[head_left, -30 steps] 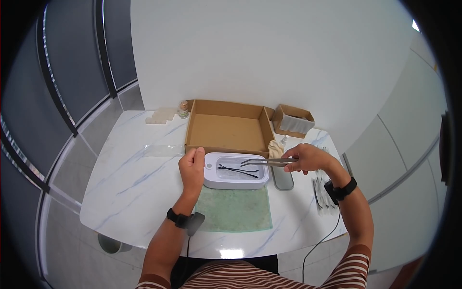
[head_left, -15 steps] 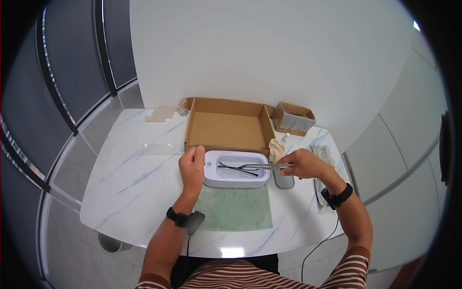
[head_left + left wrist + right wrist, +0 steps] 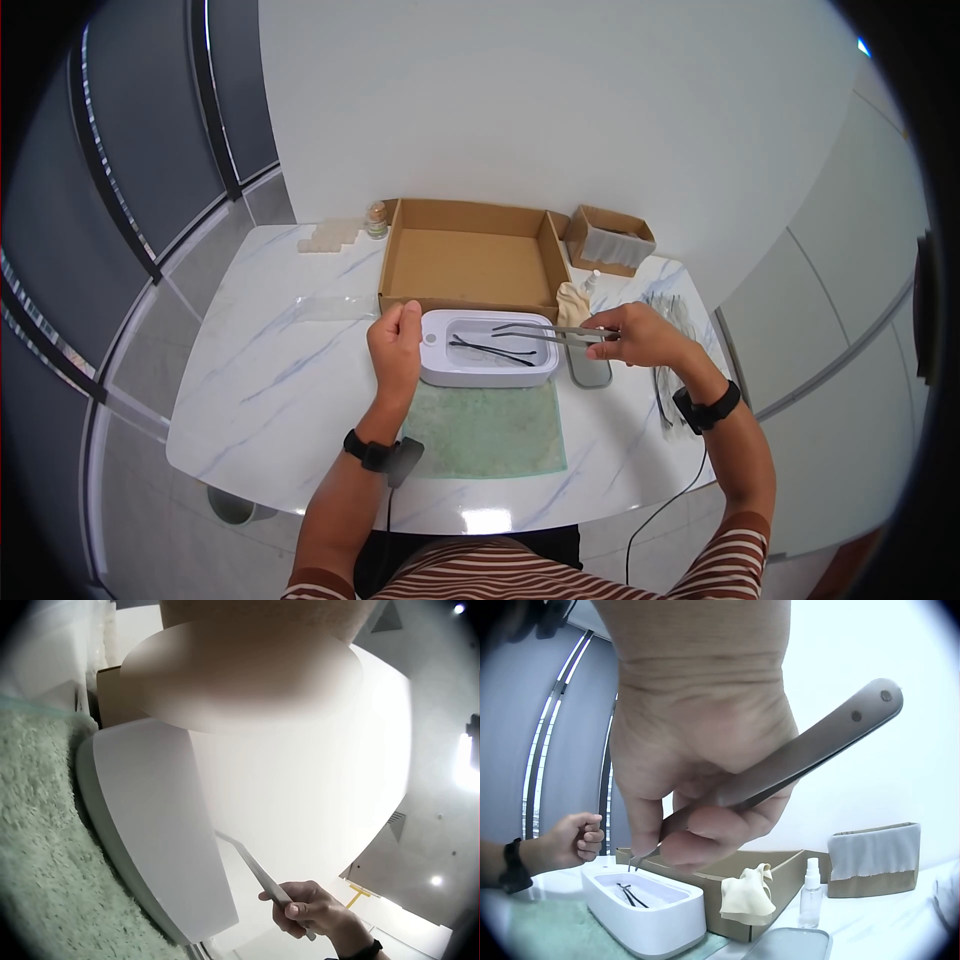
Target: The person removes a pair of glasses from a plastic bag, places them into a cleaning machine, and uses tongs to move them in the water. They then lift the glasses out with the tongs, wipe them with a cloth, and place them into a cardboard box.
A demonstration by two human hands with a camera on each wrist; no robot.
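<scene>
My right hand (image 3: 645, 336) pinches metal tweezers (image 3: 565, 331), whose bent tips stand apart over the basin of a white oblong device (image 3: 485, 379). Two thin dark strips, like glasses temples (image 3: 495, 349), lie crossed in that basin, not gripped by the tips. In the right wrist view, thumb and fingers press the tweezers (image 3: 802, 759) above the device (image 3: 656, 930). My left hand (image 3: 396, 350) is curled into a fist at the device's left end, with nothing seen in it; the right wrist view also shows this fist (image 3: 576, 841).
Behind the device is an open cardboard tray (image 3: 470, 262). A cream cloth (image 3: 572, 303), spray bottle (image 3: 592, 282) and grey-green case (image 3: 590, 372) lie right of it, with plastic-wrapped items (image 3: 672, 380) farther right. A green cloth (image 3: 485, 435) lies in front; a small box (image 3: 610, 243) stands behind.
The tweezers went down to the dark strips, then rose from them with the tips spread wider; the strips stay in the basin. My left fist has barely moved.
</scene>
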